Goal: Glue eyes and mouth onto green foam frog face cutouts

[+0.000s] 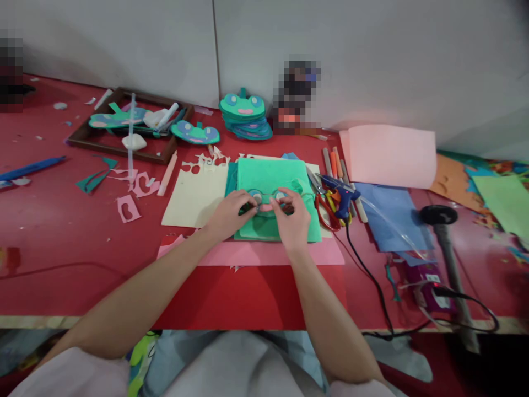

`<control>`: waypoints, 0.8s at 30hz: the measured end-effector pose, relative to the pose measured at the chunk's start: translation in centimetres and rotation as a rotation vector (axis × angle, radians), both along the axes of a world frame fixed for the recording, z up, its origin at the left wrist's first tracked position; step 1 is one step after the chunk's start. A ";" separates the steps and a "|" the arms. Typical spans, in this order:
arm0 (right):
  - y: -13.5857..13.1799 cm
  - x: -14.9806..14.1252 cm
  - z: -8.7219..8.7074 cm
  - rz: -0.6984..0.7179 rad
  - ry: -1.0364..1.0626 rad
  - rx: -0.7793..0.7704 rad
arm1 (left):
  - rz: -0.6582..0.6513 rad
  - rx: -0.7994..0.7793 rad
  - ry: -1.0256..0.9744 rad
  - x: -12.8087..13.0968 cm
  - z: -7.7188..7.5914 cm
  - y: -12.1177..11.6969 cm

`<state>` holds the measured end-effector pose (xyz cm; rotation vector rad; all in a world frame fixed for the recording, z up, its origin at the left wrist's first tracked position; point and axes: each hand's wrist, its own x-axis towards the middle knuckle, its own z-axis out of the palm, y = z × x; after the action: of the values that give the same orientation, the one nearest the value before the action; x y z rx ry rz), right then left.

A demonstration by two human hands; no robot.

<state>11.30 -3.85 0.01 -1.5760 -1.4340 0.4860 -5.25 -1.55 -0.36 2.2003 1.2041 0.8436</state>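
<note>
A small pink foam strip (265, 208) lies across a green frog face with blue-and-white round eyes (257, 197), on top of green foam sheets (268, 171). My left hand (235, 212) pinches the strip's left end between thumb and fingertips. At its right end, my right hand (292, 220) grips it the same way. The hands partly cover the face, so its outline is hard to follow against the green sheet. Under the green sheets are a cream sheet (194, 198) with cut-outs and a pink sheet (248, 253).
Right of the sheets lie a blue glue gun (342, 193) with a black cord, red-handled scissors (326, 214) and several markers. Finished frog faces (243, 113) are stacked by the wall. A brown frame (165, 150) stands left. Farther right are a pink foam sheet (392, 157) and a mallet (448, 248).
</note>
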 end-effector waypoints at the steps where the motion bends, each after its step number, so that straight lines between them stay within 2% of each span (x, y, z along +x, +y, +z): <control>1: 0.0 0.3 -0.2 0.002 0.009 -0.021 | 0.002 0.013 0.008 0.0 0.0 -0.1; 4: 0.0 0.7 -0.8 0.019 0.009 -0.064 | -0.001 0.083 0.023 -0.1 0.0 -0.3; 7: 0.0 0.5 -1.2 0.038 -0.074 -0.058 | -0.062 0.191 0.074 -0.1 0.1 -0.4; 12: -0.1 0.7 -0.5 0.049 -0.175 0.027 | -0.131 0.215 0.154 -0.2 -0.1 -0.2; 14: 0.1 2.3 0.2 -0.004 -0.173 0.058 | -0.133 0.185 0.125 -0.3 0.0 -0.2; 16: 0.5 4.9 1.0 -0.159 -0.164 0.067 | -0.105 0.129 0.073 -0.3 0.2 -0.3; 19: 1.0 9.6 1.6 -0.382 -0.216 -0.007 | -0.012 -0.009 -0.059 -0.2 0.4 -0.4; 22: 1.0 13.1 1.3 -0.442 -0.354 -0.157 | 0.144 -0.148 -0.245 -0.3 0.4 0.0; 24: 0.8 14.2 0.9 -0.471 -0.414 -0.213 | 0.253 -0.203 -0.350 -0.6 0.2 0.4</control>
<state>25.46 -3.04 0.88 -2.2042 -1.2653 0.0292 -5.84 -1.16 -0.14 1.6775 1.3374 1.1010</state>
